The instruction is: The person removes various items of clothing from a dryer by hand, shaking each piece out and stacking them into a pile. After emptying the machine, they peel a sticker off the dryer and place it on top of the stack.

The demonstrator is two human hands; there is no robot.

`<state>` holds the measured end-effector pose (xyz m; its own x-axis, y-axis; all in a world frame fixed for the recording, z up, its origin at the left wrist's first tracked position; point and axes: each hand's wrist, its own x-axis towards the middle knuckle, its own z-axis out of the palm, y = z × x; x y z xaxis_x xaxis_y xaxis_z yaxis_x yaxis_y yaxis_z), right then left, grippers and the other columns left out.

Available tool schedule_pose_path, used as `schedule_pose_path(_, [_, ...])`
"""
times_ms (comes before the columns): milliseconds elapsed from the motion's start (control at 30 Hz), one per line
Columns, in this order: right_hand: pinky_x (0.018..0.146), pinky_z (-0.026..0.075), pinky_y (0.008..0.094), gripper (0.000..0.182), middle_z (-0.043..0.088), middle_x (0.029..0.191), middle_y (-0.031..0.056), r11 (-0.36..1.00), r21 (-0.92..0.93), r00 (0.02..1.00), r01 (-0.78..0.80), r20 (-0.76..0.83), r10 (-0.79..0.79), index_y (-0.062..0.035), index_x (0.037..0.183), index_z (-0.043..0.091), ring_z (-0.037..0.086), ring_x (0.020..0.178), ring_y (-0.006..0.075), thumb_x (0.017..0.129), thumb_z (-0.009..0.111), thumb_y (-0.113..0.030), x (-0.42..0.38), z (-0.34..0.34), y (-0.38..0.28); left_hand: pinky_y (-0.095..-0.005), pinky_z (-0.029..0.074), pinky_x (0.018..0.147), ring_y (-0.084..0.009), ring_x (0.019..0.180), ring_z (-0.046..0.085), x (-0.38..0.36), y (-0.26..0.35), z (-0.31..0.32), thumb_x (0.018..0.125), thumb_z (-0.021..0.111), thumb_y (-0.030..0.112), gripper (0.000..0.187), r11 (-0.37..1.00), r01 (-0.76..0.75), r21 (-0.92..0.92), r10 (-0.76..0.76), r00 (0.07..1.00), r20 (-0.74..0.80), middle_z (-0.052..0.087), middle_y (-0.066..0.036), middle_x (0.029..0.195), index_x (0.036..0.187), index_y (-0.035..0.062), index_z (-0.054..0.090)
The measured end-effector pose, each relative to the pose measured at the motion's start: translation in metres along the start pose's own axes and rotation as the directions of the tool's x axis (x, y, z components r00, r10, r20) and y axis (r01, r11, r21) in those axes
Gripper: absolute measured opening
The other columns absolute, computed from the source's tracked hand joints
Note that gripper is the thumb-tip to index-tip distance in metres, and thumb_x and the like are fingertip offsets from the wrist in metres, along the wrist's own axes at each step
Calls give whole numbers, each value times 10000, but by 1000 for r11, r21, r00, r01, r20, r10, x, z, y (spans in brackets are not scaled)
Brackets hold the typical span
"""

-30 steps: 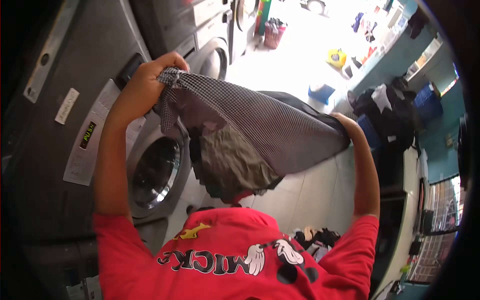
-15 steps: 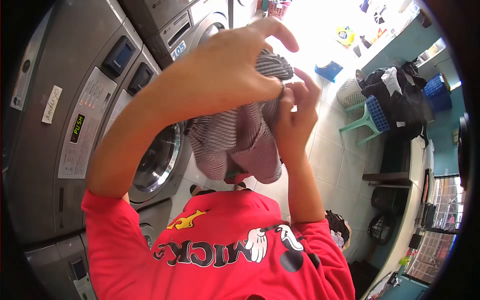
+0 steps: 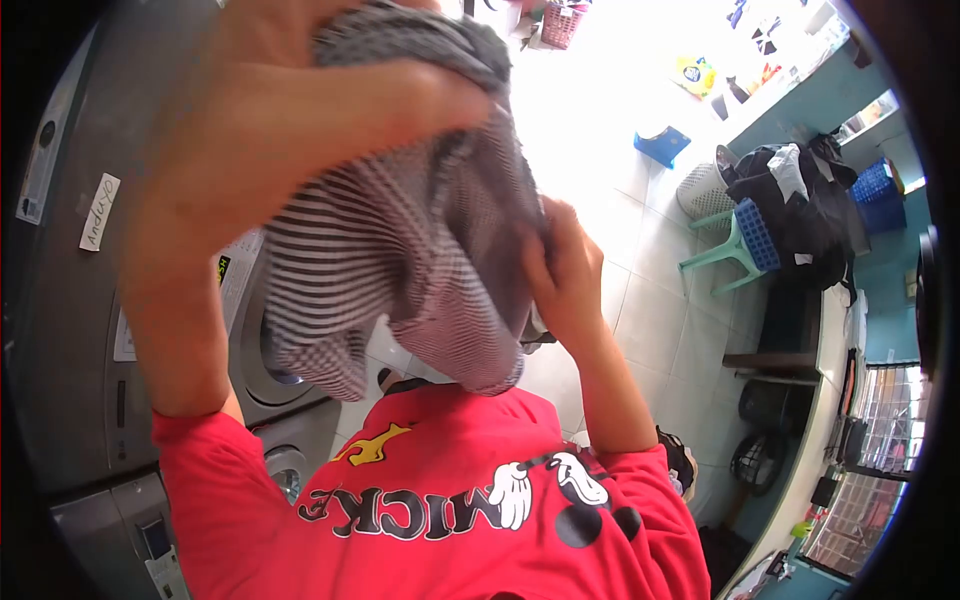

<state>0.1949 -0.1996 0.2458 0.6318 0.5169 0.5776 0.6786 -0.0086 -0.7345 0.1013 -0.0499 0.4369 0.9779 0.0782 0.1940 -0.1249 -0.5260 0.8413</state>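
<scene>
A black-and-white striped garment (image 3: 340, 270) hangs bunched in front of my chest, with a dark gathered edge at its top. My left hand (image 3: 270, 130), slightly blurred and close to the camera, grips this upper edge, the thumb lying across the cloth. On the other side my right hand (image 3: 568, 275) pinches the garment's side, its fingers partly hidden behind the fabric. Below my hands the cloth falls in loose folds, and its exact kind cannot be made out.
Grey front-loading washing machines (image 3: 70, 340) line the left. At right, a green stool (image 3: 735, 250) stands by a white basket (image 3: 700, 190) and a heap of dark clothes (image 3: 790, 220). A blue container (image 3: 660, 145) and a pink basket (image 3: 562, 25) are farther back.
My left hand has moved up and left, drawing the garment wider and nearer the camera. My right hand has shifted down and slightly left, apart from the left one.
</scene>
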Motion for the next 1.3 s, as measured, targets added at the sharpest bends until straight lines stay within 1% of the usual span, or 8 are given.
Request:
schedule_pose_path(167, [676,432,320,147,535,813,123,985,-134,954,-110,263,143,-15,854,545,540,736,247,725,614,-22,-17,-34,39,-223,394,664,-106,771,517,-23,-29,-22,654,561,41,375,984,94,-153,-125,969,-215,546,-5,820,1025,67,509])
schedule_pose_path(300, [653,439,255,166,564,909,84,984,-120,991,-133,-28,130,-12,923,512,539,747,140,774,483,53,10,-70,37,-214,399,750,-102,830,509,-39,-43,-53,648,561,84,436,974,135,-183,-183,943,-279,531,-13,936,1081,99,513])
schedule_pose_path(433, [686,418,252,152,581,825,84,953,-304,962,6,-259,-89,13,906,541,537,746,140,823,447,-74,79,-99,37,-236,384,766,-95,852,500,-6,-101,-89,677,618,126,392,743,-80,664,273,943,-192,538,8,892,1059,121,528])
schedule_pose_path(600, [782,425,374,211,577,981,75,644,-762,989,-65,36,143,-183,984,520,536,923,284,805,410,-153,149,-76,127,-302,417,662,-140,734,559,52,-247,-78,645,649,70,202,823,327,465,-245,942,-229,564,-58,696,824,69,556])
schedule_pose_path(667, [779,437,362,229,582,957,47,516,-856,1000,27,20,-19,-199,985,517,529,925,261,794,420,-118,174,-76,134,-310,425,672,-210,752,579,60,-242,-81,647,635,55,221,741,394,543,-200,902,-382,583,-99,743,852,77,555])
schedule_pose_path(733, [765,438,374,264,590,945,54,480,-868,960,124,-17,-278,-211,990,541,543,880,272,807,366,-137,199,-88,128,-321,433,693,-262,806,581,69,-235,-96,657,597,57,223,671,217,709,308,789,-532,600,-109,838,874,91,556])
schedule_pose_path(1000, [552,477,249,182,575,835,88,645,-667,827,373,-76,-557,-55,924,577,578,735,179,795,448,-48,175,-149,142,-289,412,725,-217,858,552,6,-118,-61,624,522,-70,267,638,116,762,400,795,-456,543,-79,838,862,52,522])
schedule_pose_path(1300, [690,462,340,168,566,853,134,855,-431,943,-290,-284,176,-23,856,581,570,798,251,790,440,38,-69,-104,228,-342,457,636,-230,765,526,-98,-224,124,670,535,5,217,654,145,742,70,966,-250,514,-40,812,863,102,554])
